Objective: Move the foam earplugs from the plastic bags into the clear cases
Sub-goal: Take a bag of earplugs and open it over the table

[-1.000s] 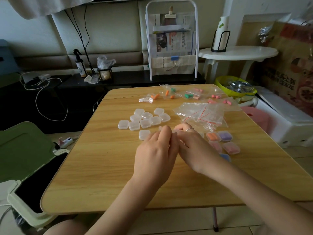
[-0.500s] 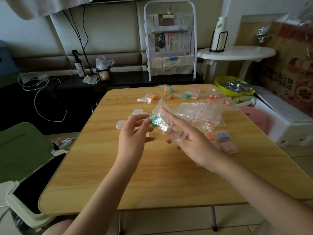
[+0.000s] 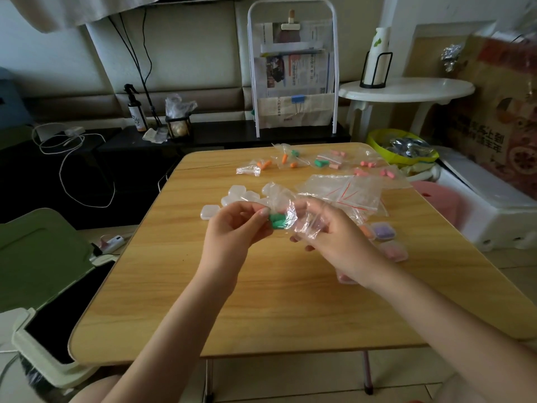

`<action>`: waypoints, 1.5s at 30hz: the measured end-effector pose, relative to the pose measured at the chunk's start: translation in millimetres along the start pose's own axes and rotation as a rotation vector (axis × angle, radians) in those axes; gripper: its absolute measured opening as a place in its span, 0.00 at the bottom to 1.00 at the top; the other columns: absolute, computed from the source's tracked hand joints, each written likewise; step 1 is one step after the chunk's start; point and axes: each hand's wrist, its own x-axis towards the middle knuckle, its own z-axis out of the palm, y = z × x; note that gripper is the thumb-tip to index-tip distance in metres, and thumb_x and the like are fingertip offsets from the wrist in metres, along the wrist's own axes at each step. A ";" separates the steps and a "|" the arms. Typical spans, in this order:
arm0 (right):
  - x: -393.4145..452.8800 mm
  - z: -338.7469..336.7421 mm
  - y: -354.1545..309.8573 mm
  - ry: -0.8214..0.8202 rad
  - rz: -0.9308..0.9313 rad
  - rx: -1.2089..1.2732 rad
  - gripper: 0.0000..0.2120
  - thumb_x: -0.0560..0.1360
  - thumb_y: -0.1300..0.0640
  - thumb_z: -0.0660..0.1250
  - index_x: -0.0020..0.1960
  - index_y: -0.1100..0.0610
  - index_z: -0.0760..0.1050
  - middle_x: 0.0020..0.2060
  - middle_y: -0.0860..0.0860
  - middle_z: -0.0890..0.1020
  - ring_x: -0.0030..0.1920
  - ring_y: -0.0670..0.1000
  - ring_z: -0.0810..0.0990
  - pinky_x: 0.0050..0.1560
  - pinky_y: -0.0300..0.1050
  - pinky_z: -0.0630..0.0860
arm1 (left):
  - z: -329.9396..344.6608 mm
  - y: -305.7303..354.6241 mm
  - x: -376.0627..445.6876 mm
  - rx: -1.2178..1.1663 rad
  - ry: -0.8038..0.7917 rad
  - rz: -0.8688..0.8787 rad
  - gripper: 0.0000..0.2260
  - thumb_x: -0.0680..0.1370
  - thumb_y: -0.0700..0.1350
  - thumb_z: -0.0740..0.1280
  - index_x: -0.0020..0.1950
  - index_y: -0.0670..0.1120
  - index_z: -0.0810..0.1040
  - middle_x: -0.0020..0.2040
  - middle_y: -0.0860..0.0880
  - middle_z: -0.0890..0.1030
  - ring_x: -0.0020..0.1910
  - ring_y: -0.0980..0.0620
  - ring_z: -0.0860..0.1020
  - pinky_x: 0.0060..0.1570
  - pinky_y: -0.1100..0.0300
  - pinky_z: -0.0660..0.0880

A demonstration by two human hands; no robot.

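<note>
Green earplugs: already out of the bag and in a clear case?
No, the green earplugs sit inside the plastic bag held up between the left hand and right hand.

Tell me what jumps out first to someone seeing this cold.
Dead centre, above the wooden table, the left hand and right hand hold a crinkled clear bag with green earplugs inside. Behind them sit empty clear cases; bagged orange and pink earplugs line the far edge, and filled cases lie to the right.
</note>
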 end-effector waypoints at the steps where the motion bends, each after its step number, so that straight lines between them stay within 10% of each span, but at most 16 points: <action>1: -0.2 -0.1 0.2 -0.006 0.001 -0.021 0.12 0.75 0.58 0.70 0.53 0.43 0.75 0.48 0.48 0.81 0.46 0.51 0.81 0.41 0.34 0.76 | -0.2 0.3 -0.4 0.006 0.002 0.009 0.03 0.75 0.35 0.68 0.42 0.41 0.78 0.35 0.49 0.81 0.36 0.54 0.80 0.40 0.65 0.78; 11: -2.5 5.1 -0.2 -0.021 -0.040 -0.171 0.10 0.73 0.51 0.71 0.52 0.42 0.77 0.50 0.39 0.80 0.49 0.34 0.76 0.45 0.23 0.68 | 3.5 -1.7 -5.5 0.197 0.138 0.166 0.07 0.74 0.35 0.70 0.46 0.43 0.73 0.41 0.45 0.80 0.40 0.47 0.81 0.40 0.59 0.81; 18: -2.8 17.1 4.6 -0.029 -0.009 -0.141 0.12 0.72 0.54 0.73 0.54 0.48 0.79 0.53 0.44 0.81 0.52 0.37 0.76 0.49 0.22 0.67 | 13.0 -9.6 -15.0 0.508 0.233 0.349 0.11 0.75 0.38 0.69 0.41 0.52 0.70 0.39 0.64 0.77 0.38 0.60 0.77 0.35 0.70 0.73; 30: -3.5 16.4 9.4 0.127 -0.224 -0.518 0.12 0.74 0.59 0.69 0.57 0.55 0.77 0.55 0.48 0.80 0.56 0.48 0.76 0.52 0.34 0.68 | 14.9 -8.4 -11.8 0.322 0.261 0.199 0.05 0.77 0.37 0.67 0.45 0.43 0.71 0.42 0.50 0.76 0.38 0.51 0.82 0.40 0.58 0.81; 37: -1.0 12.0 13.5 0.200 -0.249 -0.552 0.19 0.73 0.51 0.71 0.62 0.53 0.78 0.59 0.49 0.81 0.55 0.49 0.80 0.55 0.45 0.77 | 9.1 -7.1 -2.3 -0.333 0.137 -0.202 0.04 0.78 0.33 0.63 0.47 0.41 0.70 0.41 0.43 0.77 0.36 0.54 0.80 0.38 0.66 0.79; 45: -0.4 12.9 11.2 0.120 -0.211 -0.452 0.11 0.72 0.60 0.71 0.52 0.50 0.76 0.57 0.44 0.77 0.59 0.44 0.73 0.60 0.36 0.69 | 7.0 -11.5 -2.8 -0.420 0.091 -0.292 0.05 0.78 0.32 0.62 0.45 0.40 0.70 0.38 0.43 0.76 0.34 0.54 0.79 0.40 0.63 0.80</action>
